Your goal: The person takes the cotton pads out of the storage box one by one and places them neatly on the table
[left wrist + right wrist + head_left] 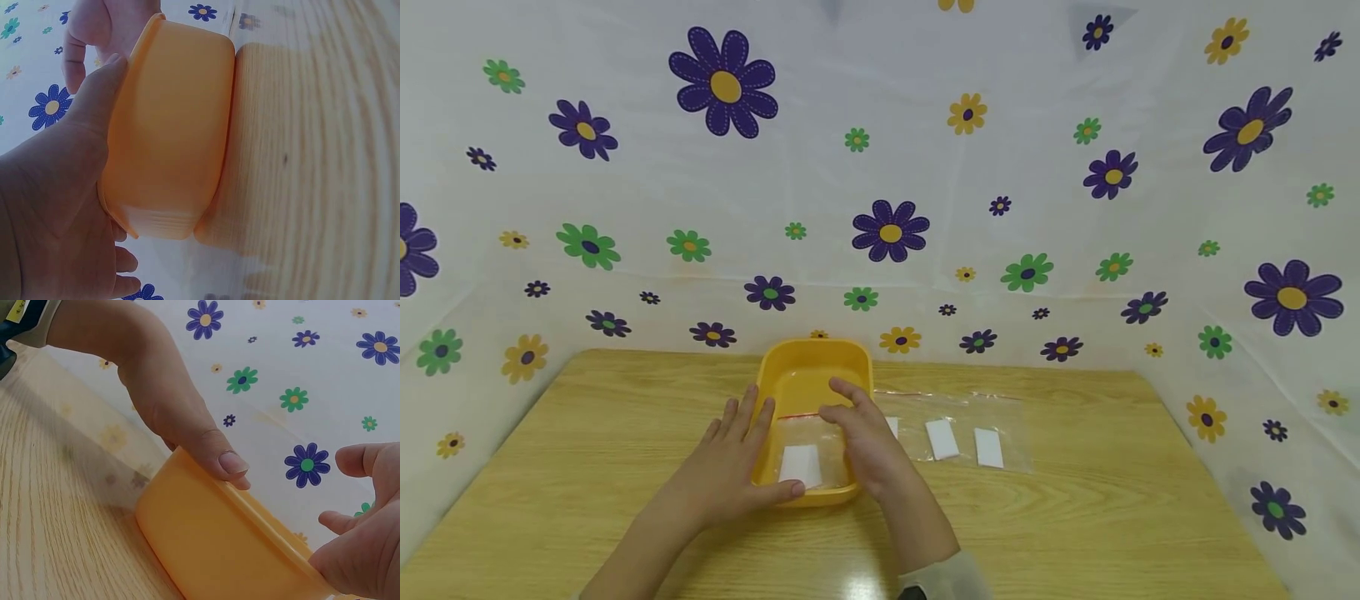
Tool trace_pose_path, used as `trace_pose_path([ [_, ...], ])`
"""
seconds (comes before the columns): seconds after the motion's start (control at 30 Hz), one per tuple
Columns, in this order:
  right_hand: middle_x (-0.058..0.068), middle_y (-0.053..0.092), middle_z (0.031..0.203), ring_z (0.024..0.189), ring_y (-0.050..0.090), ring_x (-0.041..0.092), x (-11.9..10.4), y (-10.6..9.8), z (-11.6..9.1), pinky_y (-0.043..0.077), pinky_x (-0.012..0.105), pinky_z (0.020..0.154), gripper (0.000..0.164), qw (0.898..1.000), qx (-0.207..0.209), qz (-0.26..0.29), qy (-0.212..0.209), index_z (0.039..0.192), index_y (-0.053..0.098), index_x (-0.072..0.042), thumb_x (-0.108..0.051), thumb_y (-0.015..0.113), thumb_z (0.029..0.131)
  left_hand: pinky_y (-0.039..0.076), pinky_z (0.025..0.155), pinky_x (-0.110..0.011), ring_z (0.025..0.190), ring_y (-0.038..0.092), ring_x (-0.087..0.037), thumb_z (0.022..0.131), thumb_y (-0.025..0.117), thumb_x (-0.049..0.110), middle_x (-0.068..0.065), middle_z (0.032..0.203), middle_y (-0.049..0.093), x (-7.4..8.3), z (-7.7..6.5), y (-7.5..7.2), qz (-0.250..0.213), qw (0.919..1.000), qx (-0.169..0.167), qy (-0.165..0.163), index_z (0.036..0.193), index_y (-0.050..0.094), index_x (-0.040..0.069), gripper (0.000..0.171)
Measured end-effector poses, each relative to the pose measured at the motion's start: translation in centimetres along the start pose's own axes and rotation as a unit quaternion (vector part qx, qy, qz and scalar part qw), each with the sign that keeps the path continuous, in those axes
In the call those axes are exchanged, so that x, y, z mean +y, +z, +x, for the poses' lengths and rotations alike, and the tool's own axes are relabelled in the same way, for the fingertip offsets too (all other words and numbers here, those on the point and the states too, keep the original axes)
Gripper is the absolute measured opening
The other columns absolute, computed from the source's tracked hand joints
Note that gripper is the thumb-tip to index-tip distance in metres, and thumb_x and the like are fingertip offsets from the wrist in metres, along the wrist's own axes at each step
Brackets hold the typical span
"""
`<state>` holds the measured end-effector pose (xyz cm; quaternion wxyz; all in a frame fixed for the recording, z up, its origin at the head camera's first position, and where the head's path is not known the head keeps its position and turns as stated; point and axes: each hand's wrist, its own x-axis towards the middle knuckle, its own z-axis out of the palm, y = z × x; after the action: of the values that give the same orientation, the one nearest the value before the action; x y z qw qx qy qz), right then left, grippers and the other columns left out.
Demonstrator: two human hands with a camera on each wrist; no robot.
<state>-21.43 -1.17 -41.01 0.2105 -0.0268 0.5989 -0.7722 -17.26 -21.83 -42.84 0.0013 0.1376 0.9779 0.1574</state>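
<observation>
A yellow plastic basket (816,497) stands on the wooden table, its side wall (169,125) filling the middle of the left wrist view. Inside lies a clear zip bag (831,471) with a red seal line and a white card (801,465) in it. My left hand (722,479) rests along the basket's left side, fingers spread and thumb across the near rim. Over the right rim lies my right hand (872,446), thumb and forefinger extended above the basket; its other fingers are largely hidden in the head view. The right wrist view shows this hand (369,544) against the rim.
Right of the basket, clear bags (1011,417) lie flat on the table (1097,500), with white cards (988,447) in them. A white cloth (820,183) printed with flowers hangs behind and at both sides.
</observation>
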Motion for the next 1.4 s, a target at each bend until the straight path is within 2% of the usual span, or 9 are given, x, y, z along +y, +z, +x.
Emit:
trace_pose_path([
  [0.37, 0.016, 0.03, 0.158, 0.147, 0.023, 0.037, 0.19, 0.41, 0.22, 0.01, 0.073, 0.114, 0.061, 0.999, 0.009, -0.035, 0.014, 0.146, 0.045, -0.022, -0.031, 0.067, 0.09, 0.018, 0.116, -0.067, 0.147, 0.012, -0.054, 0.077, 0.056, 0.084, -0.024, 0.166, 0.003, -0.24, -0.15, 0.15, 0.002, 1.0, -0.005, -0.003, 0.158, 0.02, 0.001, 0.121],
  [0.53, 0.018, 0.023, 0.162, 0.147, 0.016, 0.046, 0.09, 0.44, 0.16, 0.018, 0.076, 0.11, 0.062, 0.999, 0.003, -0.031, 0.035, 0.147, 0.045, -0.026, -0.034, 0.068, 0.09, 0.017, 0.116, -0.067, 0.148, 0.011, -0.054, 0.077, 0.055, 0.084, -0.023, 0.166, 0.002, -0.3, -0.18, 0.33, 0.002, 1.0, -0.004, 0.0, 0.158, 0.02, 0.001, 0.121],
  [0.67, 0.019, 0.024, 0.161, 0.146, 0.017, 0.053, -0.01, 0.38, 0.24, 0.022, 0.077, 0.108, 0.063, 0.998, 0.002, -0.021, 0.052, 0.149, 0.044, -0.024, -0.033, 0.067, 0.091, 0.018, 0.116, -0.067, 0.148, 0.011, -0.054, 0.077, 0.056, 0.084, -0.023, 0.166, 0.002, -0.24, -0.26, 0.34, 0.0, 1.0, -0.004, 0.001, 0.158, 0.02, 0.002, 0.121],
  [0.87, 0.018, 0.029, 0.158, 0.144, 0.018, 0.054, -0.18, 0.39, 0.26, 0.029, 0.075, 0.106, 0.063, 0.998, 0.0, -0.005, 0.065, 0.149, 0.044, -0.023, -0.032, 0.067, 0.091, 0.018, 0.116, -0.067, 0.147, 0.012, -0.054, 0.077, 0.055, 0.084, -0.024, 0.166, 0.003, 0.03, -0.33, 0.02, 0.0, 1.0, -0.002, 0.0, 0.158, 0.02, 0.002, 0.121],
  [1.03, 0.017, 0.027, 0.159, 0.145, 0.017, 0.052, -0.26, 0.29, 0.24, 0.042, 0.066, 0.103, 0.062, 0.998, -0.005, 0.015, 0.068, 0.149, 0.043, -0.021, -0.031, 0.065, 0.093, 0.019, 0.116, -0.067, 0.147, 0.012, -0.054, 0.078, 0.055, 0.084, -0.024, 0.165, 0.004, 0.03, -0.32, -0.12, 0.006, 1.0, 0.001, 0.002, 0.158, 0.02, 0.001, 0.12],
  [1.17, 0.017, 0.029, 0.158, 0.142, 0.026, 0.051, -0.27, 0.29, 0.39, 0.05, 0.057, 0.098, 0.063, 0.998, -0.007, 0.015, 0.068, 0.15, 0.042, -0.02, -0.032, 0.066, 0.092, 0.018, 0.116, -0.066, 0.148, 0.011, -0.054, 0.078, 0.054, 0.084, -0.023, 0.166, 0.001, 0.0, -0.25, -0.12, 0.005, 1.0, -0.003, -0.002, 0.159, 0.019, 0.002, 0.121],
  [1.23, 0.016, 0.031, 0.157, 0.141, 0.029, 0.05, -0.24, 0.36, 0.49, 0.047, 0.059, 0.101, 0.064, 0.998, -0.009, 0.009, 0.065, 0.15, 0.042, -0.019, -0.032, 0.066, 0.092, 0.018, 0.116, -0.066, 0.148, 0.011, -0.054, 0.078, 0.054, 0.084, -0.024, 0.166, 0.001, -0.02, -0.23, -0.12, 0.005, 1.0, -0.002, 0.0, 0.159, 0.019, 0.002, 0.12],
  [1.4, 0.018, 0.03, 0.159, 0.145, 0.022, 0.049, 0.1, 0.72, 0.78, 0.028, 0.073, 0.108, 0.069, 0.998, -0.007, -0.038, 0.043, 0.152, 0.039, -0.018, -0.033, 0.066, 0.09, 0.019, 0.116, -0.067, 0.148, 0.011, -0.054, 0.077, 0.055, 0.084, -0.023, 0.166, 0.002, -0.05, -0.16, -0.05, 0.005, 1.0, -0.001, 0.0, 0.159, 0.019, 0.002, 0.121],
])
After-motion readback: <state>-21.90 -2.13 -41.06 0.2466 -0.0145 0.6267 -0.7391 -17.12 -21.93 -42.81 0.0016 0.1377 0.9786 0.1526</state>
